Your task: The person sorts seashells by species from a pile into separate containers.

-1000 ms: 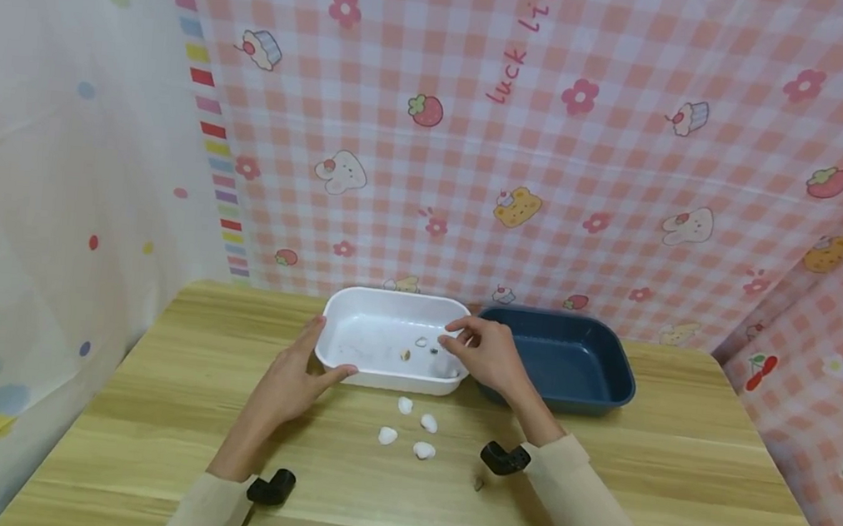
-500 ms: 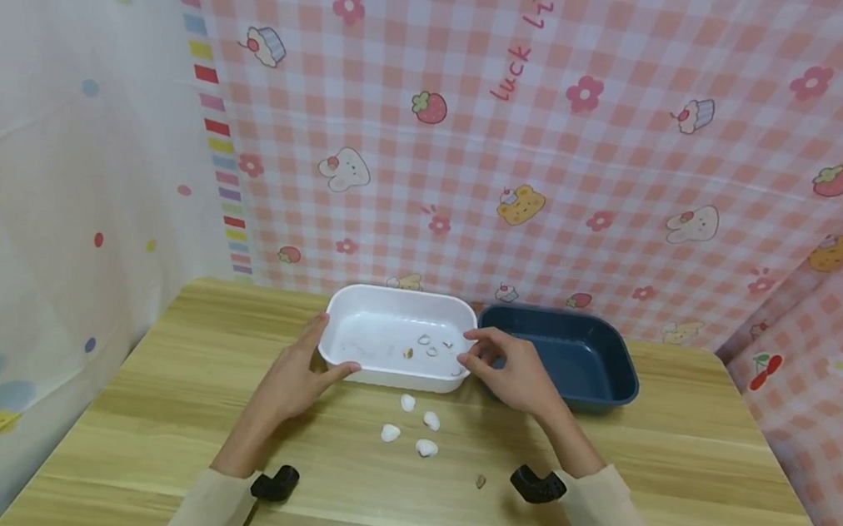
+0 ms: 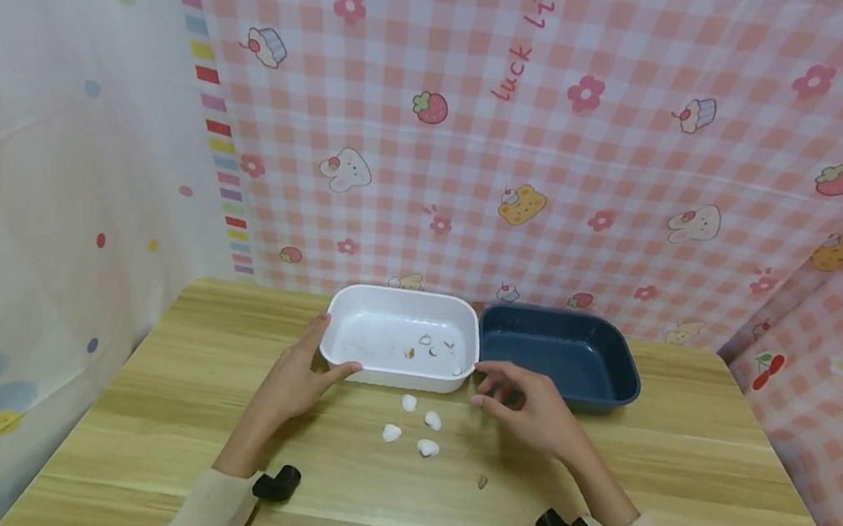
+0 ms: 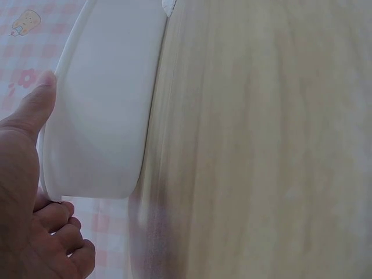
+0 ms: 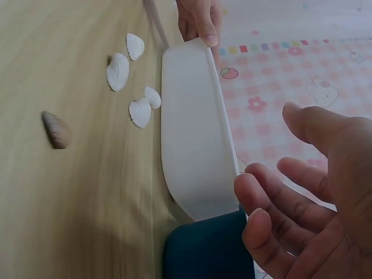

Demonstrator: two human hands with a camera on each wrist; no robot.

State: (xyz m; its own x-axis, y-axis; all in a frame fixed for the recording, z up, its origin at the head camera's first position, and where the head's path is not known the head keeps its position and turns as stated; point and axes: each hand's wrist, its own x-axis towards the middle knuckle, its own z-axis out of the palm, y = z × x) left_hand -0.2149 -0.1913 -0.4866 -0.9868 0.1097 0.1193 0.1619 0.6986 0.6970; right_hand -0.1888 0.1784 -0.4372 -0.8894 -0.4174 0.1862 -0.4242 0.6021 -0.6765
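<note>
My left hand (image 3: 296, 376) holds the white rectangular tub (image 3: 396, 379) at its left front corner, thumb on the front rim and fingers at the end. In the left wrist view the other fingers (image 4: 70, 238) are bent beside the tub's end. Several small shells (image 3: 425, 340) lie inside it, toward the right. My right hand (image 3: 529, 406) hovers near the tub's right front corner, fingers loosely bent with nothing between them. In front of the tub, white seashells (image 3: 428, 447) lie on the wooden table (image 3: 341, 490). A small brown shell (image 5: 56, 130) lies apart, nearer me.
A dark blue tub (image 3: 605, 400) stands right of the white one, nearly touching it, with nothing seen inside. A pink checked cloth (image 3: 476, 151) hangs behind the table, and a pale dotted curtain (image 3: 82, 183) hangs at the left.
My right hand has drawn back from over the white tub, moving right and toward me. Another small shell now shows inside the tub. My left hand has stayed put.
</note>
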